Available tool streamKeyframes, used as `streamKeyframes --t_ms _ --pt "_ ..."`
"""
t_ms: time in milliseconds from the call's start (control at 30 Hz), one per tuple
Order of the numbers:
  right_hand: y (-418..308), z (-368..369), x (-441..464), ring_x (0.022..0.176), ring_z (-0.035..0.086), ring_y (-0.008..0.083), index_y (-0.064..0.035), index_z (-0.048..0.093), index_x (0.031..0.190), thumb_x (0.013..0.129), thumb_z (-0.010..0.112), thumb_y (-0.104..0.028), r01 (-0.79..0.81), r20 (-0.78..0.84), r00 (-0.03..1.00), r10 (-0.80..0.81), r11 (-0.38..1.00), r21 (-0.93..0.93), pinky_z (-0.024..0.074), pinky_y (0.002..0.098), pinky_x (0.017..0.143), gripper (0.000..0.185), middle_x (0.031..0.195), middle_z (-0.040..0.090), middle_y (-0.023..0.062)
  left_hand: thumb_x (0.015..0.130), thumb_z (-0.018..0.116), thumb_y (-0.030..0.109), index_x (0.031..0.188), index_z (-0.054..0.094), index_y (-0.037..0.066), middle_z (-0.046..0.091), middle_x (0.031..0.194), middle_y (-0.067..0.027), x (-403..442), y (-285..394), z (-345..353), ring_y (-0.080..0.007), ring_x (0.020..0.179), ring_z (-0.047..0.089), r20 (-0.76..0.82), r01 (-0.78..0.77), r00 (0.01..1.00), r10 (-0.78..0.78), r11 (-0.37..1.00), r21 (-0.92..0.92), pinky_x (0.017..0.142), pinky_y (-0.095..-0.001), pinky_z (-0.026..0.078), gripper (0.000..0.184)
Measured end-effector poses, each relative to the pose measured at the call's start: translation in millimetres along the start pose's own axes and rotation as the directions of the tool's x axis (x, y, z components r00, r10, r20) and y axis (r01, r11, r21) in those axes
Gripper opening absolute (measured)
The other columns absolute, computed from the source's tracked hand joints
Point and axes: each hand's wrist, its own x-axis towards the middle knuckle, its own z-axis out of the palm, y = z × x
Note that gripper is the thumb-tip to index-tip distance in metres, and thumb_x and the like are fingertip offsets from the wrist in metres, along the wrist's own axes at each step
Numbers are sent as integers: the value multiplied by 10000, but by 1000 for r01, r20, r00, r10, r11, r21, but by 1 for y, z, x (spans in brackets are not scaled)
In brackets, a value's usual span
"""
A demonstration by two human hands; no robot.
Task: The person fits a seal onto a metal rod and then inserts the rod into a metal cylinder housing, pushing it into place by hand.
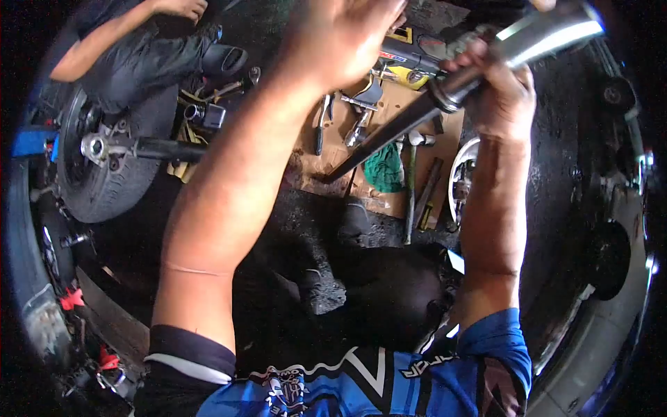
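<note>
A long metal shock absorber [445, 94] slants from the upper right, its bright wide end at the top right and its dark thin rod pointing down to the left. My right hand [497, 80] is wrapped round its middle, below the shiny tube. At the top centre, my left hand [344, 38] is raised and blurred, apart from the dark rod; its fingers are partly cut off by the frame's top edge. Below lies a cardboard sheet [319, 163] with a green cloth [384, 169], a hammer [411, 181] and pliers [321, 125].
A tyre [132, 177] with a hub stands at the left. Another person's arm [104, 45] and dark-clothed leg are at the upper left. A yellow-and-black case [405, 73] sits behind the cardboard. A light-coloured vehicle body [597, 347] curves along the right.
</note>
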Motion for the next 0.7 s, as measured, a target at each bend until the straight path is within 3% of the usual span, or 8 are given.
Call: streamKeyframes --t_ms 33,100,167,233,300,367,433,700 --pt "6 -22 4 730 601 211 20 585 1008 817 640 -71 8 87 996 -13 999 54 524 359 680 218 814 609 103 870 643 226 873 629 38 631 756 -74 -31 -4 7 -178 659 612 -35 360 924 -381 898 -253 629 -352 515 189" --pt "-4 -29 -5 693 566 203 5 578 935 820 643 -89 -2 -39 999 0 999 -54 502 350 663 162 761 572 91 860 648 254 919 631 28 638 747 -58 -109 -8 28 -161 668 622 28 591 806 -592 806 25 660 -329 508 234" --pt "-7 -45 -11 683 543 206 -19 557 886 815 661 -99 -13 92 996 4 996 93 476 358 656 149 727 536 70 818 684 249 947 636 31 645 746 -78 -175 -3 51 -189 681 644 180 794 605 -776 606 -56 667 -340 510 258" --pt "-10 -54 -19 692 498 201 -56 541 876 831 668 -132 -7 98 995 -2 996 85 433 362 651 155 719 499 51 788 700 248 952 626 37 642 764 -97 -211 13 76 -216 685 645 192 823 560 -806 568 -12 657 -352 509 278" --pt "-10 -67 -29 687 481 197 -82 549 890 848 665 -168 -23 -4 1000 24 993 118 415 373 665 150 712 489 43 752 731 258 952 623 40 644 826 -131 -227 21 101 -241 715 648 228 820 568 -791 519 -244 653 -368 516 315" --pt "-15 -70 -41 690 480 194 -123 592 885 855 668 -193 -20 -34 999 23 994 106 408 408 709 108 718 493 24 689 774 278 955 610 43 624 855 -145 -211 38 112 -281 723 637 113 762 647 -754 639 -102 634 -371 529 392" --pt "-19 -67 -49 692 481 193 -126 600 873 853 671 -193 -12 -43 999 15 997 74 413 405 715 99 716 495 22 723 760 240 961 592 30 596 853 -85 -208 48 118 -138 606 564 35 689 724 -689 718 -104 546 -281 496 359" --pt "-21 -53 -77 695 487 200 -103 572 852 850 675 -219 56 -370 925 -89 994 -98 443 400 701 155 723 496 40 695 716 120 973 598 48 570 836 -94 -215 53 127 -166 581 550 88 700 714 -695 706 -109 528 -299 484 310"
